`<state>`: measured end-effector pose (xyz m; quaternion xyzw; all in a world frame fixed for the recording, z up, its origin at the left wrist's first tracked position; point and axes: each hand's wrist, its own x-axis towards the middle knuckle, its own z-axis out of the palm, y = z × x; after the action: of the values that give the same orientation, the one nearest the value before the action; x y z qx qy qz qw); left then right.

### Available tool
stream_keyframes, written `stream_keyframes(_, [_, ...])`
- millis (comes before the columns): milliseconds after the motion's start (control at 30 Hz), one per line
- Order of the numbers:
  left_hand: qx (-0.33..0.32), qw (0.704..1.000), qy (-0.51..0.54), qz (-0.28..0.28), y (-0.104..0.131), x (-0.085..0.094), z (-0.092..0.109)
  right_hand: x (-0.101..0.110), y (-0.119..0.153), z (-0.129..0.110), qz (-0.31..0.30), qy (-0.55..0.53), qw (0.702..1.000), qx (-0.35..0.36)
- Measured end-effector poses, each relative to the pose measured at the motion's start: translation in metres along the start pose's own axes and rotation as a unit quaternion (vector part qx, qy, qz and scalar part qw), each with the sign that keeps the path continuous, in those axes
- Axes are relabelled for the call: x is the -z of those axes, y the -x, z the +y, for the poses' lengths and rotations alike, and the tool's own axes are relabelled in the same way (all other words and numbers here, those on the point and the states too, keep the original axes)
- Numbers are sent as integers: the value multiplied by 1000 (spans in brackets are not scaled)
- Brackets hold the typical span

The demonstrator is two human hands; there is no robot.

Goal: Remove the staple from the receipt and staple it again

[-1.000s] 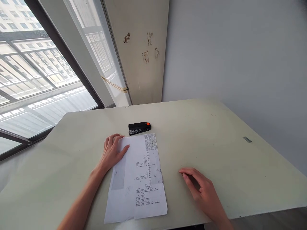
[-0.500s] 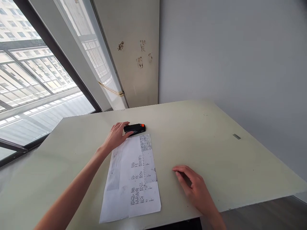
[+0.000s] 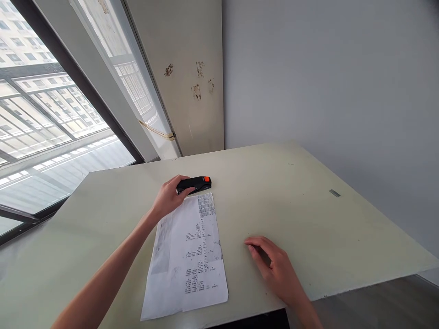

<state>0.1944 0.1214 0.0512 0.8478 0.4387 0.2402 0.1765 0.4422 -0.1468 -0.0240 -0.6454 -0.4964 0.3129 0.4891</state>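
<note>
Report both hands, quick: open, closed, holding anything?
Left hand: closed on the black stapler, thumb on the near side.
Right hand: half-open, loosely curled, nothing visible in it.

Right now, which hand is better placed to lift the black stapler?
Left, probably: the left hand has its grip around one end of the black stapler; the right hand is well apart, right of the printed sheet.
</note>
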Motion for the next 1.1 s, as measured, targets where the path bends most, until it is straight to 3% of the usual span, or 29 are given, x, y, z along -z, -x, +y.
stream_keyframes(100, [-50,998,39,-22,13,-5,36,-1,1,-2,29,4,1000,-10])
stream_keyframes(233, [-81,990,71,-92,36,-33,78,5,-1,0,81,-4,995,-54])
stream_keyframes(433, [-98,978,109,-146,61,-81,113,15,-6,8,166,-31,979,-116])
stream_keyframes(567, [-92,978,113,-148,69,-99,117,15,-6,10,165,-11,981,-100])
stream_keyframes(733, [-96,978,131,-134,74,-110,114,16,-7,10,147,15,986,-73])
stream_keyframes(933, [-82,974,153,-142,79,-106,109,16,-7,7,141,27,987,-66])
stream_keyframes(1100, [-44,972,166,-158,90,-98,88,16,-7,5,139,38,986,-81])
